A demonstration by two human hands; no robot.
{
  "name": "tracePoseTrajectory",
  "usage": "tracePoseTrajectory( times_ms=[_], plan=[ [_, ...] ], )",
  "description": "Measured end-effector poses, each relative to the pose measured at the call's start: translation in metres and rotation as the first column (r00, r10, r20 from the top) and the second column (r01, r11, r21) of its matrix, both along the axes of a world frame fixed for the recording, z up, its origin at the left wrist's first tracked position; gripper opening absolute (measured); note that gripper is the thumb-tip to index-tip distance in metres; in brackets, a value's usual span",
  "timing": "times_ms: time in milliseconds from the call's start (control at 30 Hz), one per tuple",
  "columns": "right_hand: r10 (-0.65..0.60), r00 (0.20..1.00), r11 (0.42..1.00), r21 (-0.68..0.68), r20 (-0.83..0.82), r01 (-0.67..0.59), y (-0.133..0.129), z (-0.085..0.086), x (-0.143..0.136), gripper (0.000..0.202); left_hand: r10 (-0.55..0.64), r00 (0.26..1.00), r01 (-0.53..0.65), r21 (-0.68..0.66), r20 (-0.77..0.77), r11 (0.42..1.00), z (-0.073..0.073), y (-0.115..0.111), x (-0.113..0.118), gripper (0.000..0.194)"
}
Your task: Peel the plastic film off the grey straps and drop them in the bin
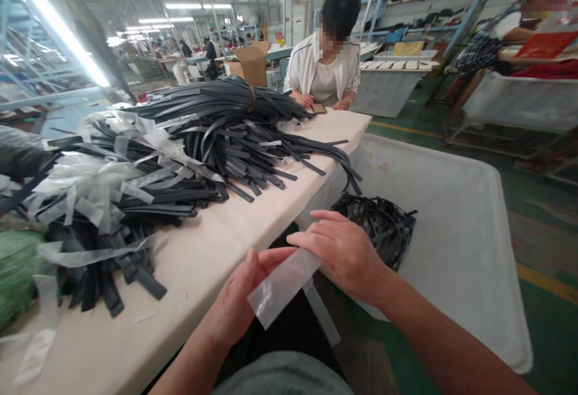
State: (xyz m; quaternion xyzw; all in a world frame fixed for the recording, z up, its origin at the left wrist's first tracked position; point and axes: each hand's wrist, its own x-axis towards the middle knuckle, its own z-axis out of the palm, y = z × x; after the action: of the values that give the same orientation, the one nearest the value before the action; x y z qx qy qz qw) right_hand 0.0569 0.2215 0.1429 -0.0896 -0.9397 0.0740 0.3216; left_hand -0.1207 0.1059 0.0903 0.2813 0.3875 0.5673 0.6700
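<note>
A translucent white strip (285, 286) runs between my two hands in front of my lap, one end hanging down below. My left hand (244, 289) holds it from beneath, thumb raised beside it. My right hand (345, 250) lies over the strip's upper end, fingers closed on it. To the left, dark flat straps (239, 160) are heaped on the pale table (226, 238), with crumpled translucent strips (94, 184) over them. A white bin (460, 244) beside my right arm contains a bunch of black straps (383, 220).
Across the table's far end sits a person in a white jacket (298, 70). Green material (20, 274) lies at the left edge. Behind are a cardboard box (253, 65), grey bins (383, 88) and shelves. Another person is at the upper right.
</note>
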Motion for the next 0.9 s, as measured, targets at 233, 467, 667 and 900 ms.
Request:
tracePoseTrajectory(
  times_ms=[233, 467, 667, 900],
  plan=[
    [0.015, 0.984, 0.971, 0.232, 0.179, -0.057, 0.022, -0.028, -0.004, 0.031, -0.022, 0.989, 0.01, -0.086, -0.145, 0.996, -0.004, -0.001, -0.001, 0.044],
    [0.079, 0.976, 0.975, 0.189, 0.205, -0.118, 0.025, -0.042, -0.015, 0.026, -0.183, 0.982, 0.174, -0.148, -0.054, 0.974, -0.022, -0.006, 0.005, 0.034],
    [0.179, 0.959, 0.973, 0.102, 0.22, -0.205, 0.023, -0.066, -0.038, 0.025, -0.327, 0.945, 0.324, -0.208, 0.02, 0.923, -0.047, -0.014, 0.007, 0.028],
    [-0.051, 0.92, 0.999, 0.016, 0.389, 0.048, 0.072, -0.099, -0.103, 0.036, -0.13, 0.989, 0.141, -0.158, 0.077, 0.977, -0.063, -0.027, -0.005, 0.036]
  ],
)
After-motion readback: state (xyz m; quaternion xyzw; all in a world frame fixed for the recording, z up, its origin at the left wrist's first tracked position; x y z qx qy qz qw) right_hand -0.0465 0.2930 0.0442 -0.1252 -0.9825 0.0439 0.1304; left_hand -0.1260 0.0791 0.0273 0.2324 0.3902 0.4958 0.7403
